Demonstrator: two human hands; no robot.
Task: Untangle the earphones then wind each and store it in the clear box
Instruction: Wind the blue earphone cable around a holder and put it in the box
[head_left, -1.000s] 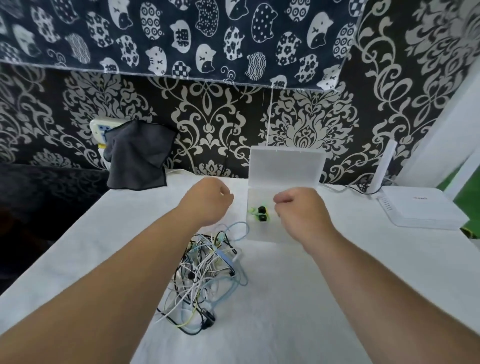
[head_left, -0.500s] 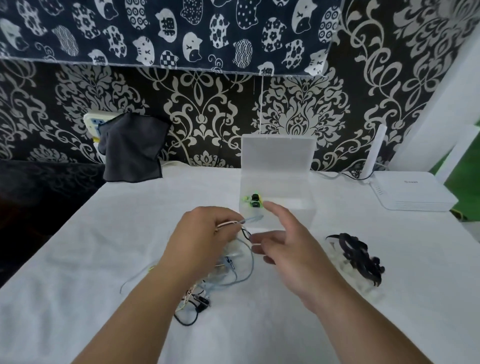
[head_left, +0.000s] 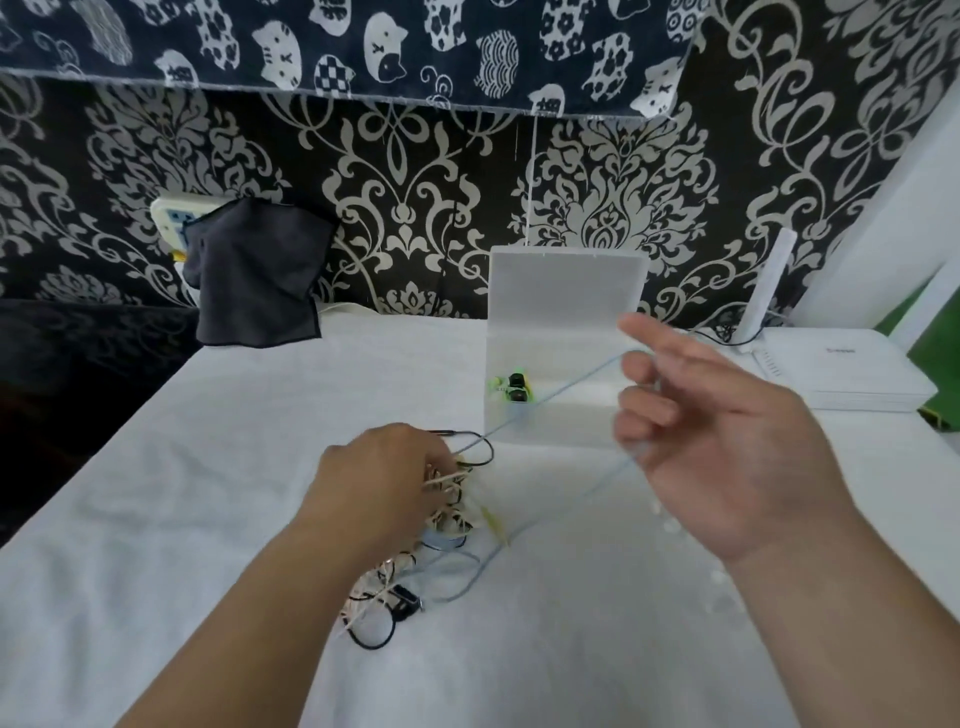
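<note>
While the left hand (head_left: 382, 483) lies knuckles-up on the tangle of earphones (head_left: 410, 566), its fingers (head_left: 436, 457) curl down into the cream and black cables and grip them, a cream strand showing between two of them; the fingertips are hidden in the heap; most of the tangle spills from under these fingers back toward the wrist, on the white cloth (head_left: 208, 519) that covers the table, and a black loop pokes out just beyond the knuckles. The right hand (head_left: 727, 447) is raised off the cloth, its fingers (head_left: 644, 410) loosely curled, the forefinger the straightest; a light-blue cable (head_left: 561, 395) runs taut in two strands from the tangle up to these fingers, one reaching them near the top, the other near the lowest finger; the hand holds the cable, though blur hides exactly how it is wound. The clear box (head_left: 550, 431) stands open just beyond the left fingers and just left of the right fingers, its lid upright; a green-and-black earphone (head_left: 511, 387) lies inside at the box's left end, apart from both hands. Well beyond the left fingers a dark cloth (head_left: 254, 280) hangs at the wall; past the right fingers sits a white router (head_left: 841, 374).
</note>
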